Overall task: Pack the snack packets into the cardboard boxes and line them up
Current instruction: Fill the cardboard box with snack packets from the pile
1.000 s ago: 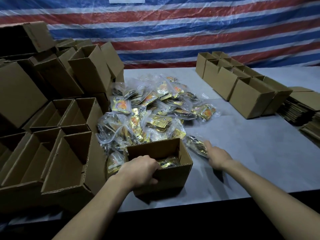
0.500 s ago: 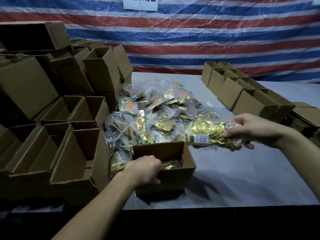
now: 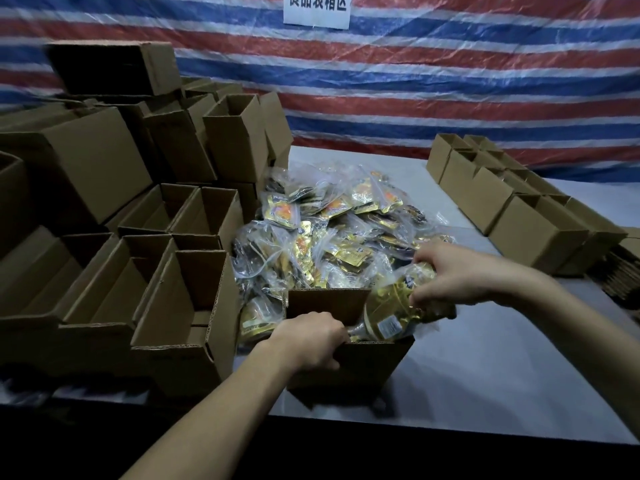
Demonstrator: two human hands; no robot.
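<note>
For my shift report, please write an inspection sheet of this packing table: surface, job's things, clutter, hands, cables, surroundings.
Surface: grey table, dimly lit.
Job's things: open box at the near edge; bagged packet partly inside it; packet pile behind; row of boxes at right.
Clutter: stacked open boxes at left; flat cardboard at far right.
Hands: left hand grips the open box's near wall; right hand holds the bagged packet.
Cables: nothing seen.
Surroundings: striped tarp with a white sign.
</note>
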